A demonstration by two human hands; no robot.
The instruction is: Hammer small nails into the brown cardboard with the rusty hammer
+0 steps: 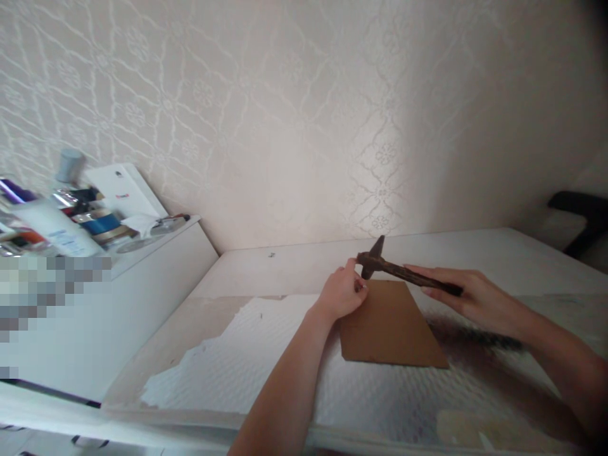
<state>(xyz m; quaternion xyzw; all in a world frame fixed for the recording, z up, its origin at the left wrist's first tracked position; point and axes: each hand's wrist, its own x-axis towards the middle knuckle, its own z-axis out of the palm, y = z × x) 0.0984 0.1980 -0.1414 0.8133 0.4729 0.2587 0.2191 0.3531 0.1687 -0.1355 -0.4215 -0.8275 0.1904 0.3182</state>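
Observation:
My right hand (468, 294) is wrapped round the dark handle of a small rusty hammer (394, 269), whose head hangs just above the far left corner of a brown cardboard piece (389, 326). My left hand (342, 291) is closed in a pinch at that corner, right under the hammer head. What the fingers pinch is too small to make out. The cardboard lies flat on a white textured sheet (247, 361) on the table (498, 253).
A patterned wall (285, 114) rises right behind the table. At the left stands a white cabinet (156, 272) crowded with bottles (52, 228), a blue tape roll (102, 223) and papers. A dark chair part (582, 212) shows at the far right.

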